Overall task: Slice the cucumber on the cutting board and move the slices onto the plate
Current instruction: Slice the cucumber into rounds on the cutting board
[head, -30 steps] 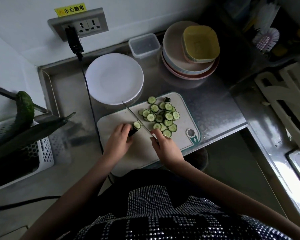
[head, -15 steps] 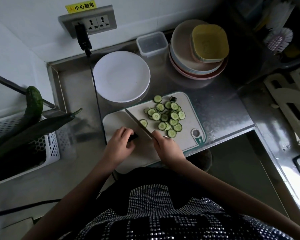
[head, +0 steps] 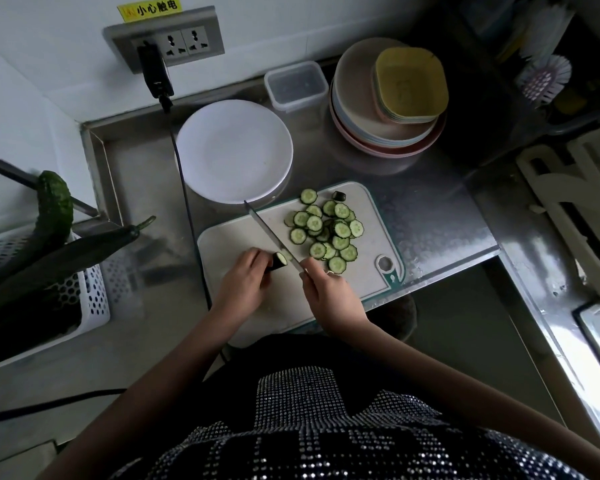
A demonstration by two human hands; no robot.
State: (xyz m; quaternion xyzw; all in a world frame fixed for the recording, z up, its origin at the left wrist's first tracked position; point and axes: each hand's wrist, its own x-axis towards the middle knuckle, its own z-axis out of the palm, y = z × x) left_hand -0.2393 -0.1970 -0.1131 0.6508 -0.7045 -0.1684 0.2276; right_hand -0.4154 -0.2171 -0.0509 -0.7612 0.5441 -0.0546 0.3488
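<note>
Round white plate (head: 234, 150) upper centre: bare. White perforated basket (head: 90, 292) at left: whole dark cucumbers (head: 54, 209). Left hand (head: 243, 285) grips dark green cucumber stub (head: 278, 262); right hand (head: 329, 292) grips steel knife (head: 271, 235). Green round slices (head: 329, 230) heaped on white cutting board (head: 371, 216).

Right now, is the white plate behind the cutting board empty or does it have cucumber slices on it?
Empty. The white plate shows only bare surface; the cucumber slices all lie on the cutting board.

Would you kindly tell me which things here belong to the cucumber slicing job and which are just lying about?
In use:
cucumber stub, held by left hand
knife, held by right hand
slices
cutting board
white plate

Lying about:
stacked dishes
clear container
basket of whole cucumbers
brush
wall socket
</note>
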